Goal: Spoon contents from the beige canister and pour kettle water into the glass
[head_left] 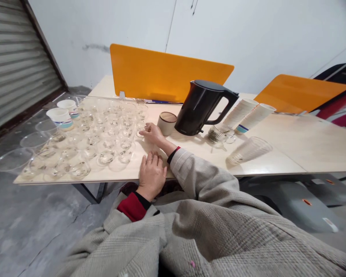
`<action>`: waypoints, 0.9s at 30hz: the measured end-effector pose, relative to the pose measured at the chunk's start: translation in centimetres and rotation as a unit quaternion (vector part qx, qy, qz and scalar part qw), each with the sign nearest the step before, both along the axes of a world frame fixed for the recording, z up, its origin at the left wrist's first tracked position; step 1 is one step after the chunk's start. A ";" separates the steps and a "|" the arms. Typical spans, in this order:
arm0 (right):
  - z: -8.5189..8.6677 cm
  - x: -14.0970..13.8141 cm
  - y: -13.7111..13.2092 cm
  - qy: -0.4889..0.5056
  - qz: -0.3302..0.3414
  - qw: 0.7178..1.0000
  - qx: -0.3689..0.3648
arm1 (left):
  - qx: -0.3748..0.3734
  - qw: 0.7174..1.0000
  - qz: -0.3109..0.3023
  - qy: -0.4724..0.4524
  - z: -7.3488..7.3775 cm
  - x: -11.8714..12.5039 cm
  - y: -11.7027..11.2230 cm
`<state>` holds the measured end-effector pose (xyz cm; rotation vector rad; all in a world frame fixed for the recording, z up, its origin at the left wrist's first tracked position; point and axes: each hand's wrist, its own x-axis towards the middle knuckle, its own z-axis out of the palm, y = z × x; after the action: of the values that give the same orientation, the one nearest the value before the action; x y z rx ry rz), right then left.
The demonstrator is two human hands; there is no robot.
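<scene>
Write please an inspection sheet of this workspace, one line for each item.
Surface: pale wooden table, crowded on its left half.
Job's things: rows of small clear glass cups, upright.
Clutter: black electric kettle, beige ceramic cup, two white paper-cup stacks lying down, clear plastic cup stack lying down.
Hands: left hand flat on the table edge; right hand fingertips at one glass cup, grip unclear.
Cables: nothing seen.
Surroundings: orange divider panels, grey roller shutter, grey concrete floor.

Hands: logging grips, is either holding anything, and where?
Right hand touches a glass cup at its rim; a grip cannot be told. Left hand lies flat on the table, empty.
</scene>
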<state>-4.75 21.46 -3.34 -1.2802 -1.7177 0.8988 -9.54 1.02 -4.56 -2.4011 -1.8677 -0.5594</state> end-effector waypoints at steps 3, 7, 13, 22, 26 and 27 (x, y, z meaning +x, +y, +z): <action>0.1 0.0 -0.1 0.006 -0.003 1.000 -0.003 | 0.005 1.000 -0.002 -0.001 0.0 0.0 0.0; 0.4 0.3 -0.2 0.029 0.008 0.999 -0.020 | 0.009 1.000 -0.001 0.002 0.0 -0.1 0.0; 1.2 3.5 -3.8 0.028 0.010 1.000 -0.005 | 0.015 1.000 -0.004 0.012 0.0 -0.2 0.3; 5.6 18.2 -12.6 -0.051 -0.148 0.976 0.154 | 0.053 0.998 -0.015 0.006 -0.8 -0.5 1.0; 9.2 28.1 -14.6 -0.169 -0.324 0.902 0.232 | 0.068 0.997 -0.020 -0.003 -1.0 -0.6 1.2; 9.7 30.3 -15.0 -0.241 -0.361 0.868 0.243 | 0.073 0.997 -0.022 -0.005 -1.0 -0.6 1.2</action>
<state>25.55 6.51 6.40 -1.6760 -1.4666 -0.3041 -10.18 2.22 -5.58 -2.3557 -1.7159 -0.6868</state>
